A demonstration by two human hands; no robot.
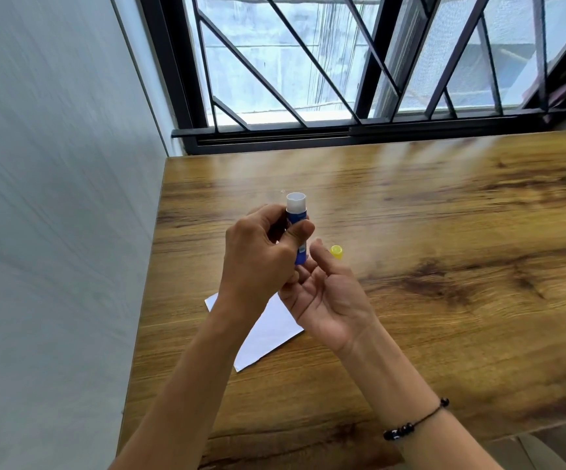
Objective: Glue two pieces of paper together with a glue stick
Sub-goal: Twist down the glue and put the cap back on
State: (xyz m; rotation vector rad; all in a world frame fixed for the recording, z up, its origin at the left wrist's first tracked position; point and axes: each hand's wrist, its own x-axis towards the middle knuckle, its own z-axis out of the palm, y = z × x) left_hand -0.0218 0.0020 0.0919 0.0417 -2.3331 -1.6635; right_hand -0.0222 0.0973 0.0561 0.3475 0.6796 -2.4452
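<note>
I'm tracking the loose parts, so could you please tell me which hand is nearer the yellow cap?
Right. The right hand lies open just beside the yellow cap; the left hand grips the glue stick farther left.

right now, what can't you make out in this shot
- Paper, head view: both forearms cover much of it, so whether it is one sheet or two is unclear.
- Glue stick, head view: the left hand wraps its body, hiding the label; whether glue is wound out cannot be told.
- Right hand: its fingertips lie behind the left hand at the stick's base, contact unclear.
- Yellow cap: small and blurred.
</note>
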